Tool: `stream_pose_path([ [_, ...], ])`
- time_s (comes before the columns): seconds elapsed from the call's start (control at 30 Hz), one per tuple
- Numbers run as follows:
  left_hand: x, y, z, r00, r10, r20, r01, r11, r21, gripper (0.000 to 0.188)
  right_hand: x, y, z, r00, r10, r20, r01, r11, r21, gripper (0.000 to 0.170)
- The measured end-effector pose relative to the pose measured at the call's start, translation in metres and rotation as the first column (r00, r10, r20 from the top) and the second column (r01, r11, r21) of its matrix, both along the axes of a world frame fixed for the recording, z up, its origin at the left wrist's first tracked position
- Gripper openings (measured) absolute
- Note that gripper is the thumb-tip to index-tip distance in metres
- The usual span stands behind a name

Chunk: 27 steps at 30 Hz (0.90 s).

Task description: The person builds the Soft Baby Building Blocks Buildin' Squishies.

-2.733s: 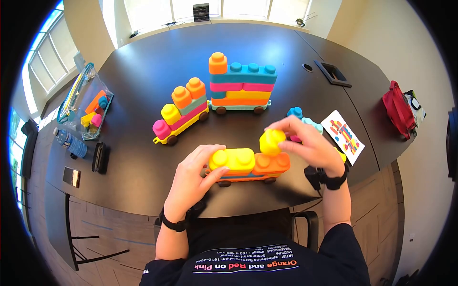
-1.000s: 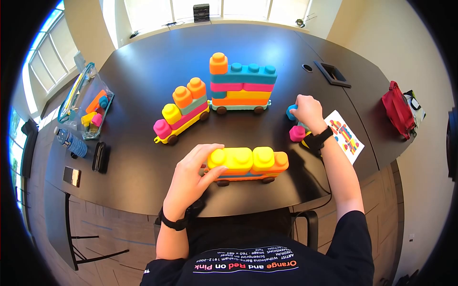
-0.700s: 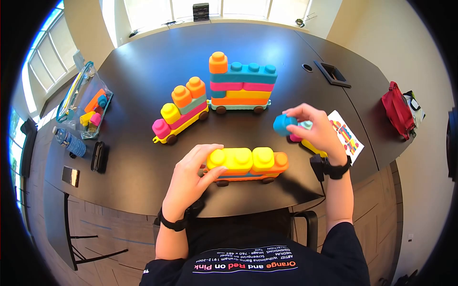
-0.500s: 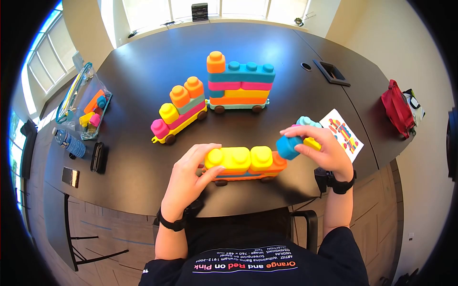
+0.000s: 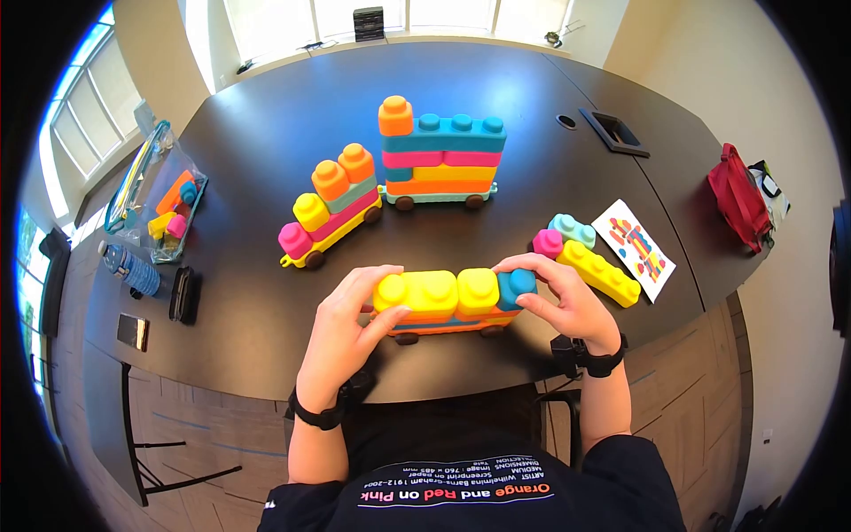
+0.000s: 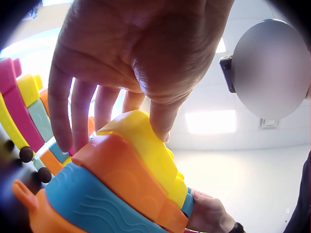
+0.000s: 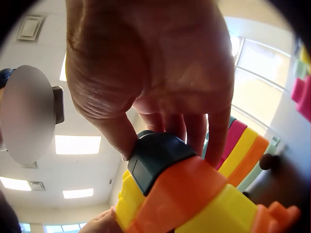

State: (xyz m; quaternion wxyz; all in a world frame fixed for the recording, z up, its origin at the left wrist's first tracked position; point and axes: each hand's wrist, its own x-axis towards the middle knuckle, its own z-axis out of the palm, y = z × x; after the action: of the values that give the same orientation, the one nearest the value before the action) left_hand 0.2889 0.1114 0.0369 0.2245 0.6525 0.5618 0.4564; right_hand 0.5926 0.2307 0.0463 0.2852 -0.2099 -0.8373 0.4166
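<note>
A toy wagon [image 5: 417, 324] built of stacked blocks, with orange and blue layers and dark wheels, stands on the table in front of the person. Its top row has a long yellow block [image 5: 425, 293], a small yellow block [image 5: 477, 293] and a small blue block [image 5: 516, 289] at the right end. My left hand [image 5: 346, 324] grips the long yellow block's left end between thumb and fingers. My right hand [image 5: 572, 306] pinches the blue block; in the right wrist view this block [image 7: 163, 158] sits right on the orange layer [image 7: 180, 191].
Two more block wagons, one stepped [image 5: 332, 213] and one tall [image 5: 443, 164], stand behind. To the right lie loose blocks, including a long yellow one [image 5: 598, 273], and a picture sheet [image 5: 634, 248]. A water bottle [image 5: 130, 268] and a clear bag [image 5: 146, 199] are at the left.
The right hand set the small yellow block on the wagon, picked up the blue block from the right and brought it to the wagon's right end. The left hand kept its grip.
</note>
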Motion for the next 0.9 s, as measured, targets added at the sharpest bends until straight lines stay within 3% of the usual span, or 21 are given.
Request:
stream_pose_path([
  [0.6,-0.003,0.004,-0.001,1.0,0.015,0.012,-0.014,1.0,-0.016,0.041,-0.004,-0.002,-0.005,0.999,-0.023,0.027,0.023,1.0,-0.008,0.041],
  [0.7,-0.003,0.003,0.0,1.0,0.01,0.003,-0.01,1.0,-0.019,0.042,0.002,-0.009,0.003,0.99,-0.096,0.102,0.091,0.994,0.056,0.044],
  [0.77,-0.004,0.003,0.002,1.0,0.004,-0.005,-0.004,1.0,-0.02,0.042,0.019,-0.007,0.006,0.963,-0.229,0.143,0.174,0.932,0.319,0.048],
  [0.8,-0.004,0.003,0.002,1.0,0.006,-0.019,-0.006,1.0,-0.014,0.041,0.032,-0.004,0.007,0.942,-0.306,0.139,0.255,0.92,0.296,0.052],
  [0.9,-0.005,0.005,0.0,1.0,0.003,-0.031,-0.003,1.0,0.002,0.041,0.079,0.007,0.004,0.754,-0.638,0.157,0.547,0.742,0.387,0.05],
])
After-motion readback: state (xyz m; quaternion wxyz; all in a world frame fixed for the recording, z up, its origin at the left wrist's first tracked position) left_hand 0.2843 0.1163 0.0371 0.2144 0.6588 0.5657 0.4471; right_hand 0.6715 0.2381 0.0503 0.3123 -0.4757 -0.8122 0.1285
